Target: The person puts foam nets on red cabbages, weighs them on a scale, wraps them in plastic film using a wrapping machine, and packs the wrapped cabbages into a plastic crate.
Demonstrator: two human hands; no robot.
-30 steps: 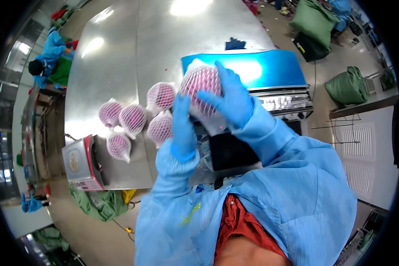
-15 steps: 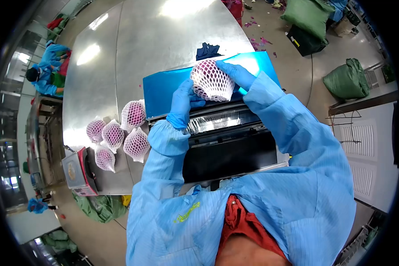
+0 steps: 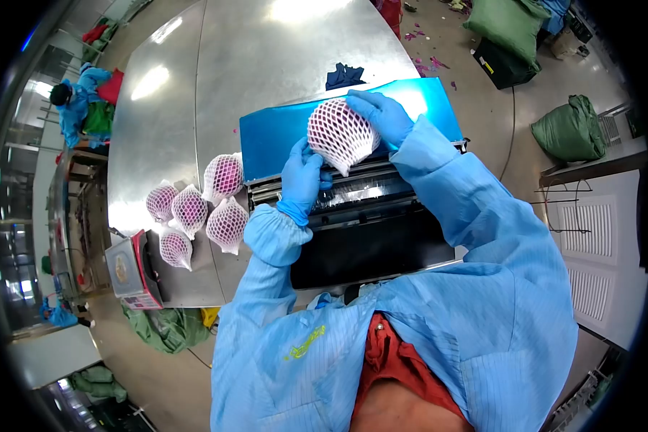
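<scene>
A round pinkish-purple item in a white foam net [image 3: 340, 135] is held over the blue panel [image 3: 273, 137] of a machine with a black front [image 3: 374, 248]. My right hand [image 3: 383, 115], in a blue glove, grips its upper right side. At its lower left is my left hand [image 3: 304, 175], also gloved, with fingers curled against the net's edge. Several similar netted items, one of them upper right in the group [image 3: 224, 177], lie on the metal table [image 3: 266, 57] to the left.
A scale with a red side [image 3: 133, 270] sits at the table's left front corner. Dark blue cloth [image 3: 344, 75] lies behind the panel. Green sacks [image 3: 569, 129] stand on the floor at right. Co-workers in blue [image 3: 83, 104] are at far left.
The netted item has been turned, and its net's gathered end now points down toward the machine. Since a second ago, the view has shifted and more of the machine shows.
</scene>
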